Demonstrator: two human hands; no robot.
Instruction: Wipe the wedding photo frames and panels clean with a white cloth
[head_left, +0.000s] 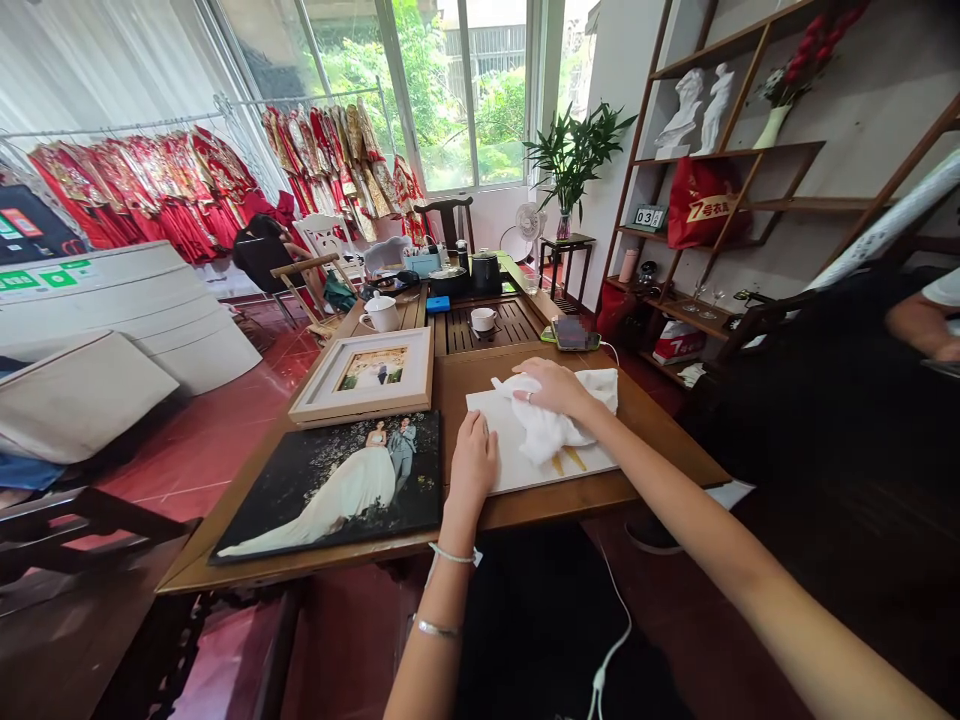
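Observation:
A white panel with yellow marks near its lower edge lies flat on the wooden table in front of me. My left hand holds the panel's left edge, fingers together and partly curled. On top of the panel, my right hand is closed on a crumpled white cloth. Part of the cloth spreads to the right, past that hand and over the panel. What lies under the cloth is hidden.
Left of the panel lie a wedding photo print and a framed photo. Beyond are a lidded mug, a small cup on a slatted tea tray, and a phone with a cable. Another person's arm shows at right.

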